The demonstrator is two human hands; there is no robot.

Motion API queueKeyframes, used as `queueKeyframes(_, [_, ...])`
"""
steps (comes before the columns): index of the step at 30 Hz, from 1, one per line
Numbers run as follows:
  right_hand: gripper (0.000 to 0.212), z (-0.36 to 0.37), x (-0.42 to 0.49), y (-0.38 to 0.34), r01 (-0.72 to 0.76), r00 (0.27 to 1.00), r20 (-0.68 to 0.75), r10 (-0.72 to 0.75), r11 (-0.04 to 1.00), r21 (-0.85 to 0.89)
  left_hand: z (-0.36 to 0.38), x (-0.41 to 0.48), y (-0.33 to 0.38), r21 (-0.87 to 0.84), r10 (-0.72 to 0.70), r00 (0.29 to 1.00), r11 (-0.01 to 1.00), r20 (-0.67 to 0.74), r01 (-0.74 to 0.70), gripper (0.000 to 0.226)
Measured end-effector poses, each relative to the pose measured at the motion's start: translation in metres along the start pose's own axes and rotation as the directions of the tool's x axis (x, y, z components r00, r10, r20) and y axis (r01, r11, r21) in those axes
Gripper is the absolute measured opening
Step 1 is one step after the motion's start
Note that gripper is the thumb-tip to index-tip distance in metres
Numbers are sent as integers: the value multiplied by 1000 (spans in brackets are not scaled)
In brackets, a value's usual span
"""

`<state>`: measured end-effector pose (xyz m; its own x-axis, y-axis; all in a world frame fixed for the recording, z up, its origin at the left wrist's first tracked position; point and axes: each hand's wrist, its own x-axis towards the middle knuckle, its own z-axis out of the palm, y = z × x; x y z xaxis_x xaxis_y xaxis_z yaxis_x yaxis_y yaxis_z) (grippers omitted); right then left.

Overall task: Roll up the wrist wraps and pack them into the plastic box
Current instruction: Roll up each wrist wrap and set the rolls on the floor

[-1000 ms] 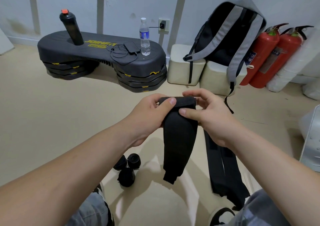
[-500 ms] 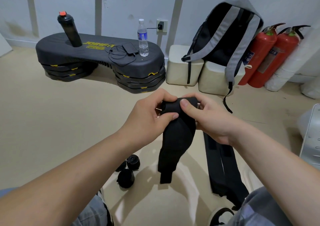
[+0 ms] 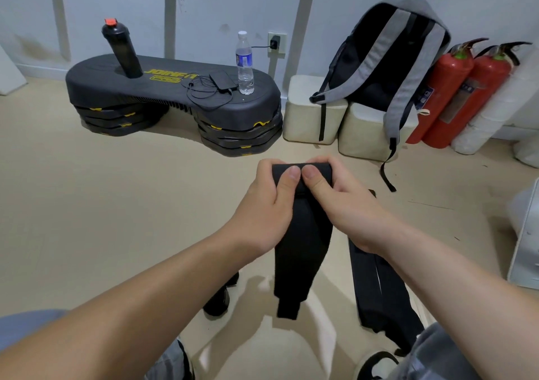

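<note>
Our left hand (image 3: 262, 204) and right hand (image 3: 344, 204) both pinched the wrist wrap (image 3: 303, 248) up in the air, thumbs on its small rolled top; most of it hung loose. One flat wrap (image 3: 376, 286) lay on the floor (image 3: 116, 219) nearby. Some dark lumps (image 3: 217, 302), maybe done rolls, sat by our left arm. We saw nothing packed.

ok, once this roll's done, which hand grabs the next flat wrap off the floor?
Right hand, probably: the flat wrap lies on the floor just below its forearm; the left hand is across the hanging wrap from it.
</note>
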<state>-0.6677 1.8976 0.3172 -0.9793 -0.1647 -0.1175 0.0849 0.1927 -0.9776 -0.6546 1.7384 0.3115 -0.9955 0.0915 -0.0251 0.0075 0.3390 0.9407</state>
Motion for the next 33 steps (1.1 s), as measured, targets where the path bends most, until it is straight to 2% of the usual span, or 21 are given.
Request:
queueKeyframes(6, [27,4,-2,3,-40,996,80,30,990,135,-1,3,0,-6,4,998,1000,-64,-4,28])
queueKeyframes(11, [30,-3,-2,4,46,985,158,-72,986,160,-9,7,5,34,36,998,999,-43,-34,26])
queueKeyframes(15, [29,-9,2,4,138,977,143,-159,980,146,-13,9,8,-112,-100,995,988,27,103,35])
queueKeyframes(18, [32,-14,3,3,179,970,152,-188,981,74,-16,14,11,-172,-254,958,946,133,275,56])
queueKeyframes(20, [35,-17,3,3,190,968,158,-194,981,39,-18,13,11,-170,-277,938,934,209,314,61])
queueKeyframes(25, [40,-23,2,0,160,975,141,-171,983,86,-21,11,8,-311,-174,950,916,260,252,38])
queueKeyframes(29, [41,-21,3,-1,24,974,214,-72,975,220,-20,9,11,-377,-136,964,901,227,216,26])
queueKeyframes(33, [43,-21,1,-7,-84,962,274,-18,930,357,-20,8,13,-399,-47,982,909,184,119,14])
